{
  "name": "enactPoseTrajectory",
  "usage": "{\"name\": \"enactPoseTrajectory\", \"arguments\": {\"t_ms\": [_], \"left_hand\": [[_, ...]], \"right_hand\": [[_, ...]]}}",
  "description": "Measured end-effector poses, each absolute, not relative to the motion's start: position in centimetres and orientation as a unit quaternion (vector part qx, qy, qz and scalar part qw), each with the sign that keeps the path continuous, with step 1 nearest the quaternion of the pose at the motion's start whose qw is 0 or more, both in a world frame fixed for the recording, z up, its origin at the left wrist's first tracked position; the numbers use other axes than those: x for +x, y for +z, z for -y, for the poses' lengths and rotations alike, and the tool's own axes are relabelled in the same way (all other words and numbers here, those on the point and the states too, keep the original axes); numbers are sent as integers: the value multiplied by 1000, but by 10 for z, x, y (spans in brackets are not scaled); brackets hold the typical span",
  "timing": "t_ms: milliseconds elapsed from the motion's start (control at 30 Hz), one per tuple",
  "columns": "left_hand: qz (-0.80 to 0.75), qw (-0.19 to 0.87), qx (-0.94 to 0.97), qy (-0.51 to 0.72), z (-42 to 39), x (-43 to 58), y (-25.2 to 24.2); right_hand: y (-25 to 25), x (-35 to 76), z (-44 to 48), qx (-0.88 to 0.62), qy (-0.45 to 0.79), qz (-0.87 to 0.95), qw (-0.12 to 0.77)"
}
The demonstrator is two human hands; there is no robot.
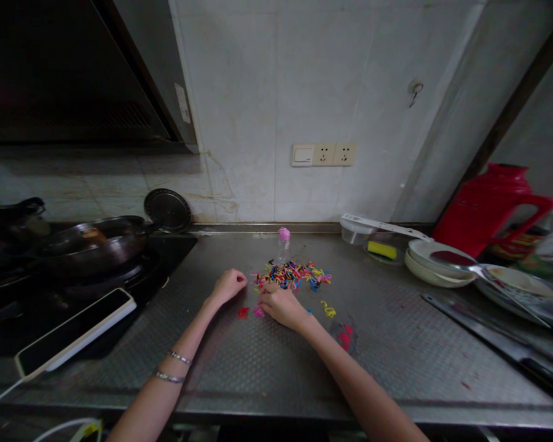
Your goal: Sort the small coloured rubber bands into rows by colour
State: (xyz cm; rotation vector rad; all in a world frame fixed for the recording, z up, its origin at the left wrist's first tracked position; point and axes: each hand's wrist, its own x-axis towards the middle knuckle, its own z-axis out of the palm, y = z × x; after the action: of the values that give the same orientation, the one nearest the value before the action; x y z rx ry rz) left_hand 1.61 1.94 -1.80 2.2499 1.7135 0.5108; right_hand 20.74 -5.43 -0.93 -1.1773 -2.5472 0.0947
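Note:
A heap of small coloured elastic bands (291, 275) lies on the steel counter (267, 362). My left hand (229, 285) rests just left of the heap with its fingers curled in. My right hand (281, 304) lies at the heap's near edge, fingers bent down onto the bands. Small sorted clusters lie around the hands: a red one (243, 312), a pink one (258, 312), a yellow one (328, 309) and a second red one (345, 336). A small clear bottle with a pink cap (284, 242) stands behind the heap.
A wok (92, 245) sits on the stove at the left, with a phone (74, 331) on a cable by the stove's edge. At the right are a clear tub (356, 230), a sponge (381, 249), stacked plates (431, 263), a red jug (493, 205) and a knife (498, 344).

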Motion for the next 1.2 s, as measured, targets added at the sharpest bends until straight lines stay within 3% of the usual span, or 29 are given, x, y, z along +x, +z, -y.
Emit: {"name": "enactPoseTrajectory", "arguments": {"t_ms": [567,833,1000,1200], "left_hand": [[-587,22,797,142,-40,30,-21],[-580,64,789,194,-41,26,-20],[-494,148,828,221,-33,21,-10],[-410,244,866,149,-18,23,-3]], "right_hand": [[-3,227,47,-430,54,876,210],[2,233,46,-434,61,872,216],[3,236,45,-457,52,865,201],[2,239,43,-457,30,866,202]]}}
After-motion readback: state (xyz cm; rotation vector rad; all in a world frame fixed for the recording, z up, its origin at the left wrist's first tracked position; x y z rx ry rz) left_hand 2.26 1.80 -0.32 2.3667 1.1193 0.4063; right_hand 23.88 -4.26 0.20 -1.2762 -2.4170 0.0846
